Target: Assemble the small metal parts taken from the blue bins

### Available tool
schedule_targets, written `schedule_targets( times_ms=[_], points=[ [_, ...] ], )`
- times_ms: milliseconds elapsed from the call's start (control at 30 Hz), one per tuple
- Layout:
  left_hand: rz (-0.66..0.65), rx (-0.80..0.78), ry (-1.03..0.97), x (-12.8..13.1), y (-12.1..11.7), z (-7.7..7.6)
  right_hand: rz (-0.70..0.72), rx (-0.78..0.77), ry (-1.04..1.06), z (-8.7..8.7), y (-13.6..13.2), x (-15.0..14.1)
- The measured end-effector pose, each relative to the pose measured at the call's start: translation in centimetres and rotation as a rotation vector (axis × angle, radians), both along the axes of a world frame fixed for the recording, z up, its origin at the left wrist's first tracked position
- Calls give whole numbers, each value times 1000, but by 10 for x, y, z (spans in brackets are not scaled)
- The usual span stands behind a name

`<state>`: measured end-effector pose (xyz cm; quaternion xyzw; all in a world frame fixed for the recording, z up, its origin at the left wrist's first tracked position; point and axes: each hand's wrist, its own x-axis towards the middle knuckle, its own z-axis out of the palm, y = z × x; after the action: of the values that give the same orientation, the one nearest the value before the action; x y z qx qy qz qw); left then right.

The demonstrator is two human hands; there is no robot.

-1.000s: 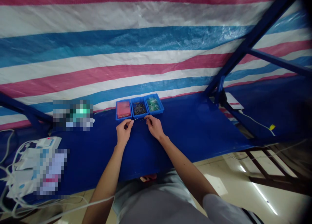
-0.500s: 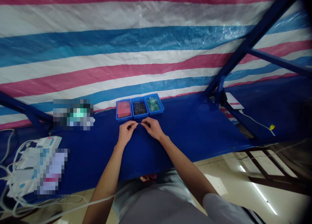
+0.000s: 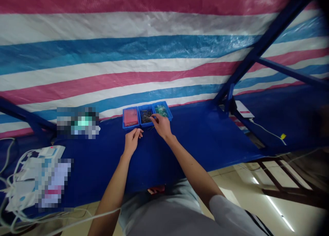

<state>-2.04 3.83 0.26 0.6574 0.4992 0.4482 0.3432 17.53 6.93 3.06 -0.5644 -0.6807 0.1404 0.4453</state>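
Note:
Three small blue bins stand side by side at the back of the table. The left bin (image 3: 123, 123) holds flat red pieces, the middle bin (image 3: 147, 125) many thin dark metal pins or screws, the right bin (image 3: 170, 116) green and clear plastic pieces. My right hand (image 3: 162, 125) reaches over the front right of the middle bin, thumb and fingertips drawn together at the metal pieces; anything between them is too small to make out. Just in front of the left bin, my left hand (image 3: 132, 140) rests low with its fingers closed, their contents hidden.
A white power strip with tangled cables (image 3: 55, 150) lies at the left, beside blurred-out items. A white device (image 3: 244, 110) with a cable sits at the right, past a blue metal frame post (image 3: 228, 95). Behind the blue table (image 3: 205, 140) hangs a striped tarp (image 3: 154, 68).
My hands have parted from the thin piece they held between them. The right hand moved up to the middle bin; my left stayed near its place, its fingers more closed.

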Motion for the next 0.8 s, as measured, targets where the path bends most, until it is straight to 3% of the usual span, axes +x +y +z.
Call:
schedule_targets(
  times_ms=[167,300,400,800],
  points=[
    [-1,-12,11,0,1,-3,1,-15,-55,-24,-11,10],
    [-11,-13,23,-1,1,-4,150,-74,-125,-39,-17,19],
    [-11,-12,36,0,1,-4,176,-124,-175,-43,-14,22],
    [-46,23,80,-1,-1,-4,63,-172,-258,-46,-13,20]
  ],
)
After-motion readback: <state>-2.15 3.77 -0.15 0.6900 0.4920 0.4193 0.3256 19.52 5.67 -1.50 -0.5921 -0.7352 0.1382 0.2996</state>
